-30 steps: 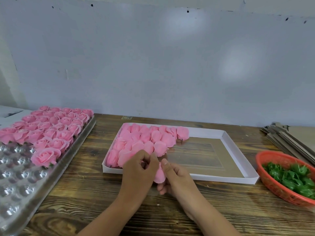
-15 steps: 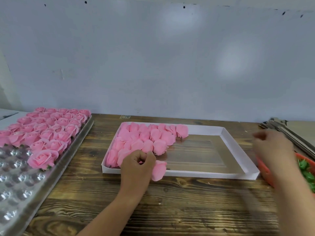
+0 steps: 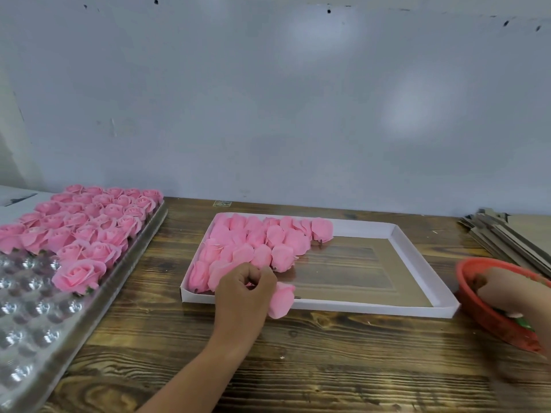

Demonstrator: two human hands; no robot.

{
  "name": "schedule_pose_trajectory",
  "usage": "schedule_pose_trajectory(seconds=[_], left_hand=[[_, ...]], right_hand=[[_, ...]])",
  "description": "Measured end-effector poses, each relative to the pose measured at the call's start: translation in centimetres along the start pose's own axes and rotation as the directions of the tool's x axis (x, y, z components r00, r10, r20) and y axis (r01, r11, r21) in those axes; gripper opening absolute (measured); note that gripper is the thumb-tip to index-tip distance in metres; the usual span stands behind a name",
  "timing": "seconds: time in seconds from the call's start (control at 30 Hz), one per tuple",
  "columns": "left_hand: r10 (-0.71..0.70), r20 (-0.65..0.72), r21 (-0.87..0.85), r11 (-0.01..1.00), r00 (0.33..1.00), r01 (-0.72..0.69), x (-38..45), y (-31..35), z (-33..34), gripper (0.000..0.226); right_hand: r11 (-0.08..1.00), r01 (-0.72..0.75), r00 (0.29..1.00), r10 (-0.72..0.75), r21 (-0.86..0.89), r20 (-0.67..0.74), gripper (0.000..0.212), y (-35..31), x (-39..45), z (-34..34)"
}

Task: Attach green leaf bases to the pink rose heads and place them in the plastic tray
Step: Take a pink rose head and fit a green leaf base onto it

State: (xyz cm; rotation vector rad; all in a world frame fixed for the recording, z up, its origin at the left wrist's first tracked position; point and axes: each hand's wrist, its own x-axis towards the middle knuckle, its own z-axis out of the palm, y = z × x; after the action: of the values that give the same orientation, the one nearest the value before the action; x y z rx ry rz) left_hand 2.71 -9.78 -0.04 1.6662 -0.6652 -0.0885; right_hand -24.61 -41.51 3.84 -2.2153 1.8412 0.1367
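A dark, grained wooden desk (image 3: 313, 353) stands against a pale grey wall (image 3: 268, 99); the left hand (image 3: 243, 296) grips a soft pink rose head (image 3: 281, 299) over the near rim of the white box (image 3: 343, 307); the right hand (image 3: 507, 296) reaches into the red basket (image 3: 483, 311), its grip blurred, cannot tell; the plastic tray (image 3: 32, 323) lies at left.
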Motion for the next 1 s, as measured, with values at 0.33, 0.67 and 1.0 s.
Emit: schedule_pose_trajectory(seconds=[0.33,0.67,1.0], left_hand=[[0.010,0.007,-0.007,1.000,1.000,-0.010,-0.1,0.0,0.0,0.028],[0.018,0.014,-0.029,0.999,1.000,-0.018,-0.1,0.1,0.0,0.028],[0.013,0.019,-0.023,1.000,1.000,-0.012,-0.1,0.1,0.0,0.026]], right_hand=[[0.986,0.020,0.978,0.015,0.165,-0.209,0.019,1.2,0.5,-1.1],[0.961,0.035,0.922,0.075,0.275,-0.380,0.025,3.3,2.5,-1.3],[0.929,0.038,0.931,0.101,0.369,-0.351,0.010,6.0,5.0,0.5]])
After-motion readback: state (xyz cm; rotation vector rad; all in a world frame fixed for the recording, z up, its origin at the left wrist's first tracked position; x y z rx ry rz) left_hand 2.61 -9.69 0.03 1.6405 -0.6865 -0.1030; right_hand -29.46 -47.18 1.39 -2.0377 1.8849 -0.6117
